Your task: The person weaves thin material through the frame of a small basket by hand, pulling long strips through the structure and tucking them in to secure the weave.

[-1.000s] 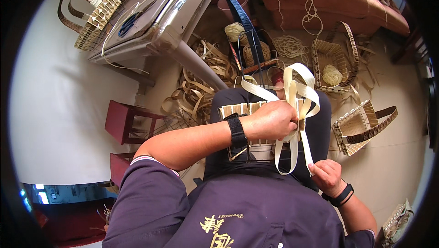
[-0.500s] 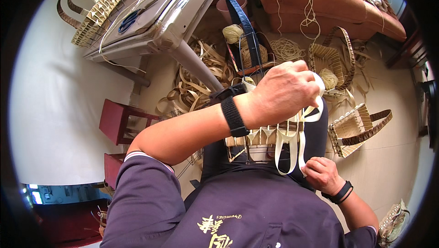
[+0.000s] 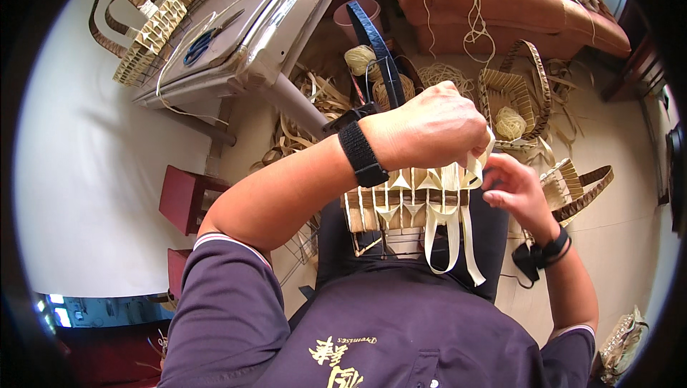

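A partly woven basket (image 3: 368,217) with a wire frame rests on my lap, cream strips laced in zigzag along its side. Over its right end, my left hand (image 3: 444,124) is closed on a flat cream strip (image 3: 478,166); its fingertips are partly hidden behind the hand. My right hand (image 3: 519,189) is beside that strip, thumb and fingers apart, with nothing plainly held. Below the hands, a loop and a loose tail of the strip hang down the basket's near side. The blue-wrapped handle (image 3: 379,48) stands up beyond my left forearm.
At the upper left, a table (image 3: 236,37) bears scissors (image 3: 204,44) and handled baskets. Finished-looking baskets (image 3: 533,91) stand on the floor at right. Beyond are a brown sofa (image 3: 501,12) heaped with strips, a pink bin (image 3: 361,12) and cord balls. Red stools (image 3: 187,198) are at left.
My right hand has let go of the strip's tail and risen to the basket's right end, beside my left hand. My left hand has lowered slightly toward the basket, still gripping the strip.
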Demonstrator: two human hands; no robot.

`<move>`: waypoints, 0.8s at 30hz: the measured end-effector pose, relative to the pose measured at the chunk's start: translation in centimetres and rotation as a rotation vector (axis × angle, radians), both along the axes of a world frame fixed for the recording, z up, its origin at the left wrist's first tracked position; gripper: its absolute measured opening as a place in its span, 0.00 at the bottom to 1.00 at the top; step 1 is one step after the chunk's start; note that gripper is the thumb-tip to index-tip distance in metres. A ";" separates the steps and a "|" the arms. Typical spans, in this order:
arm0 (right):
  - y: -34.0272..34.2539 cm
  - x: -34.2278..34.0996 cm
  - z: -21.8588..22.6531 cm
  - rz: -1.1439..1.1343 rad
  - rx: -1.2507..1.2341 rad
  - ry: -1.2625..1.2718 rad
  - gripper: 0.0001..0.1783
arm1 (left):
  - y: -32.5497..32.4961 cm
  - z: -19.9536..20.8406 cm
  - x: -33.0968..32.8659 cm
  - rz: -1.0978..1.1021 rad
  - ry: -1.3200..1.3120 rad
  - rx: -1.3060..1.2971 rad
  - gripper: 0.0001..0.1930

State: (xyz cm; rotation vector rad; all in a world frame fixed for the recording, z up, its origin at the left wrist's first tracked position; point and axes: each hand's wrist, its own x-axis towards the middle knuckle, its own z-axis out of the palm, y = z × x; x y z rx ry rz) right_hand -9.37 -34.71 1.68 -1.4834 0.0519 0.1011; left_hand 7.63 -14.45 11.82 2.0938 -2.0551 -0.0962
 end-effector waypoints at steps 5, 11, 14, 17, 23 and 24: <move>-0.4 4.2 -1.6 0.271 0.164 0.017 0.19 | 0.2 0.4 0.1 0.051 -0.133 0.055 0.03; 0.3 4.0 -2.7 0.199 0.214 -0.003 0.14 | 0.7 -1.6 0.8 0.058 -0.287 -0.074 0.04; 1.2 3.5 -2.7 0.112 0.208 -0.004 0.09 | 0.5 -2.1 0.8 0.032 -0.292 -0.208 0.05; 2.4 3.2 -2.1 -0.003 0.115 -0.097 0.05 | 0.0 -1.6 0.0 0.080 -0.302 -0.195 0.04; 4.2 3.0 -2.0 -0.260 -0.207 -0.231 0.10 | -0.3 -2.2 -0.9 0.156 -0.366 -0.218 0.05; 4.4 2.9 -1.6 -0.305 -0.309 -0.253 0.10 | -0.2 -2.4 -0.9 0.164 -0.348 -0.263 0.05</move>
